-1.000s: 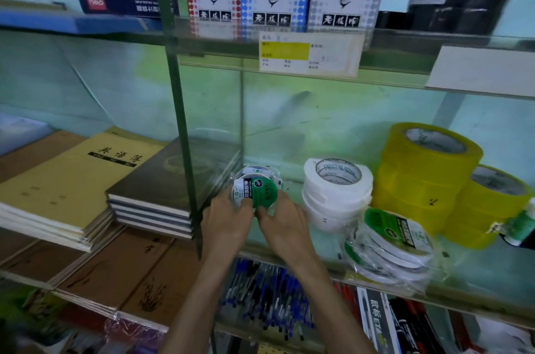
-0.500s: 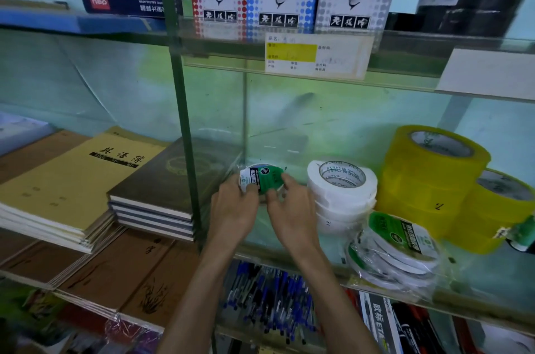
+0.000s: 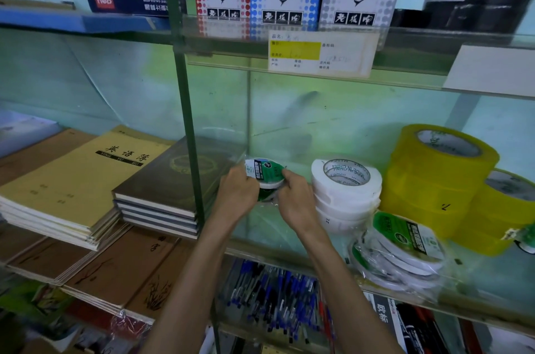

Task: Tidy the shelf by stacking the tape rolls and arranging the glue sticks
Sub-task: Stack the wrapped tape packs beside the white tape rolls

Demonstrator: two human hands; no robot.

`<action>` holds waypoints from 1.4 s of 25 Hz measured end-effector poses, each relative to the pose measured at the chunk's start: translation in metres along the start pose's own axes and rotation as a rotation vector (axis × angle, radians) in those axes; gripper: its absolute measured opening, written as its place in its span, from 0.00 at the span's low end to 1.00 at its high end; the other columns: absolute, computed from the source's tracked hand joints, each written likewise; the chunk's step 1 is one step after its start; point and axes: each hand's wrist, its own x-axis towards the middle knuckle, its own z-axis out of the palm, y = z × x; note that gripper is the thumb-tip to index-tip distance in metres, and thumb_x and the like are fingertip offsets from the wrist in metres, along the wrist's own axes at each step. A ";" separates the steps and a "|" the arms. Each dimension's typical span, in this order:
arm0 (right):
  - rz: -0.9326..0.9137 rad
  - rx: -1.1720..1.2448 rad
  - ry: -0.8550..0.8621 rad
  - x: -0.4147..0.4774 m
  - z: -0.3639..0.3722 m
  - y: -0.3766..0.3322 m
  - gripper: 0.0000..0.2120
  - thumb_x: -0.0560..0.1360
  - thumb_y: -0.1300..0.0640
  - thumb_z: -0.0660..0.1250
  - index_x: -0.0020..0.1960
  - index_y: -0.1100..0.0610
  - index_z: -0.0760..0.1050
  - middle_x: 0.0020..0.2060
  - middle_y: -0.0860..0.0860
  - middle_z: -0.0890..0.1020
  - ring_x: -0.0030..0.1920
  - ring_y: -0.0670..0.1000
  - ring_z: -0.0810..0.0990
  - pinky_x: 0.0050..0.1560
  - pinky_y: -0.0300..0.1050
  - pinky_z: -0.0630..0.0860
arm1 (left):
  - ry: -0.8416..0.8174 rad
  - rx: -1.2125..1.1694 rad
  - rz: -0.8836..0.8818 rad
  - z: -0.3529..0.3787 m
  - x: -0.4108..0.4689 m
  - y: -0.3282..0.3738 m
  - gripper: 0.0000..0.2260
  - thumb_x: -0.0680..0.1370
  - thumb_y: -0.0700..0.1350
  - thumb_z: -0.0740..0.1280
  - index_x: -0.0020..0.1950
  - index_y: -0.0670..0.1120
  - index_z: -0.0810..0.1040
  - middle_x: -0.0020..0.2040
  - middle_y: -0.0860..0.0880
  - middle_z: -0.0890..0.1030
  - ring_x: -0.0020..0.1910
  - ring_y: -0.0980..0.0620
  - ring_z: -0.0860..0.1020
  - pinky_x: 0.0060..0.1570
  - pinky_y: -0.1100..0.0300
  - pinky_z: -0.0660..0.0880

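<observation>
We see both hands reaching onto the glass shelf (image 3: pixel 289 249). The left hand (image 3: pixel 238 194) and the right hand (image 3: pixel 298 198) are closed around a small green and white tape roll (image 3: pixel 265 172) in clear wrap, one hand on each side. The roll sits between the two hands, tipped a little toward us, with more wrapped tape under it. Just to the right of the right hand stands a pile of white tape rolls (image 3: pixel 346 194). Past that, farther right, are big yellow tape rolls (image 3: pixel 434 180). Near the right arm, lower down, lies a leaning bunch of wrapped green tape rolls (image 3: pixel 402 249). To the left of the left hand is a stack of dark notebooks (image 3: pixel 162 194).
</observation>
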 end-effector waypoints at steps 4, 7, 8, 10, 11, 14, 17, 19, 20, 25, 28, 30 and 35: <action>0.012 -0.020 -0.038 -0.002 0.004 0.004 0.22 0.70 0.69 0.53 0.60 0.61 0.75 0.51 0.56 0.82 0.51 0.56 0.79 0.52 0.52 0.78 | -0.022 0.002 0.000 0.003 -0.003 -0.007 0.15 0.76 0.36 0.56 0.56 0.43 0.79 0.48 0.47 0.81 0.42 0.56 0.77 0.31 0.71 0.67; 0.018 -0.016 -0.045 -0.004 0.005 0.001 0.19 0.70 0.67 0.55 0.57 0.59 0.76 0.49 0.55 0.82 0.49 0.56 0.79 0.50 0.52 0.77 | 0.019 0.013 -0.014 0.005 -0.006 -0.006 0.11 0.75 0.37 0.57 0.50 0.40 0.79 0.44 0.45 0.80 0.37 0.55 0.75 0.28 0.68 0.66; 0.020 -0.019 -0.043 -0.005 0.004 0.000 0.19 0.70 0.67 0.55 0.56 0.58 0.76 0.49 0.55 0.82 0.49 0.57 0.78 0.49 0.52 0.77 | 0.040 0.020 -0.016 0.006 -0.008 -0.004 0.09 0.75 0.37 0.58 0.47 0.39 0.78 0.41 0.45 0.79 0.34 0.56 0.73 0.25 0.69 0.65; 0.024 0.000 -0.043 -0.008 0.002 -0.001 0.19 0.70 0.67 0.55 0.56 0.58 0.76 0.49 0.55 0.82 0.49 0.56 0.78 0.49 0.48 0.76 | 0.081 0.019 -0.030 0.008 -0.011 0.001 0.06 0.76 0.36 0.59 0.41 0.40 0.74 0.33 0.48 0.74 0.30 0.57 0.70 0.19 0.71 0.64; 0.028 0.010 -0.043 -0.008 0.001 -0.002 0.19 0.70 0.68 0.55 0.56 0.58 0.76 0.50 0.54 0.82 0.49 0.55 0.78 0.48 0.46 0.76 | 0.098 0.012 -0.039 0.008 -0.012 0.001 0.06 0.76 0.36 0.59 0.40 0.41 0.72 0.31 0.49 0.72 0.29 0.57 0.69 0.19 0.72 0.64; 0.041 -0.008 -0.047 -0.009 -0.001 -0.002 0.19 0.69 0.67 0.55 0.58 0.60 0.75 0.50 0.56 0.81 0.51 0.57 0.78 0.50 0.48 0.75 | 0.083 -0.020 -0.052 0.006 -0.014 -0.001 0.08 0.76 0.38 0.60 0.41 0.41 0.77 0.33 0.49 0.75 0.28 0.58 0.71 0.18 0.74 0.63; 0.059 -0.048 -0.062 -0.008 0.003 -0.002 0.18 0.69 0.66 0.54 0.56 0.60 0.73 0.50 0.57 0.81 0.50 0.59 0.78 0.51 0.51 0.76 | 0.054 -0.035 -0.059 0.005 -0.015 -0.004 0.10 0.76 0.40 0.60 0.44 0.43 0.81 0.34 0.49 0.79 0.30 0.55 0.75 0.20 0.71 0.65; 0.099 -0.041 -0.065 -0.010 0.003 -0.006 0.17 0.69 0.65 0.54 0.56 0.60 0.73 0.52 0.59 0.80 0.53 0.60 0.77 0.53 0.53 0.75 | 0.028 -0.036 -0.054 0.005 -0.015 -0.004 0.10 0.76 0.40 0.60 0.44 0.44 0.81 0.33 0.50 0.78 0.30 0.55 0.74 0.20 0.71 0.65; 0.116 -0.044 -0.059 -0.012 0.003 -0.009 0.18 0.69 0.65 0.55 0.58 0.61 0.72 0.57 0.61 0.78 0.57 0.61 0.75 0.58 0.54 0.73 | 0.014 -0.031 -0.052 0.005 -0.017 -0.003 0.09 0.76 0.40 0.60 0.44 0.45 0.80 0.33 0.50 0.78 0.30 0.55 0.73 0.21 0.70 0.66; 0.028 -0.109 0.006 -0.043 -0.003 -0.023 0.29 0.77 0.64 0.56 0.76 0.61 0.52 0.77 0.57 0.50 0.77 0.53 0.45 0.75 0.47 0.46 | 0.045 -0.076 -0.049 0.002 -0.038 0.011 0.06 0.78 0.41 0.60 0.49 0.45 0.77 0.37 0.53 0.76 0.34 0.62 0.72 0.24 0.73 0.67; -0.082 -0.015 0.031 -0.080 -0.022 -0.042 0.27 0.78 0.62 0.56 0.76 0.55 0.57 0.77 0.49 0.50 0.76 0.46 0.46 0.73 0.39 0.47 | 0.191 -0.095 0.068 -0.006 -0.059 0.023 0.11 0.79 0.43 0.61 0.59 0.44 0.77 0.45 0.53 0.80 0.41 0.59 0.78 0.35 0.77 0.72; -0.142 0.012 0.129 -0.106 -0.048 -0.054 0.22 0.78 0.61 0.58 0.71 0.51 0.66 0.73 0.43 0.61 0.73 0.43 0.57 0.69 0.34 0.53 | 0.248 -0.294 0.110 -0.005 -0.073 0.031 0.13 0.79 0.44 0.62 0.63 0.47 0.77 0.54 0.50 0.82 0.51 0.54 0.79 0.54 0.61 0.76; -0.139 -0.174 0.535 -0.130 -0.127 -0.026 0.14 0.75 0.58 0.65 0.60 0.52 0.78 0.50 0.51 0.77 0.52 0.50 0.75 0.50 0.37 0.69 | -0.073 -0.475 0.247 0.031 -0.103 0.061 0.07 0.77 0.45 0.64 0.45 0.54 0.82 0.44 0.56 0.84 0.45 0.59 0.81 0.51 0.60 0.77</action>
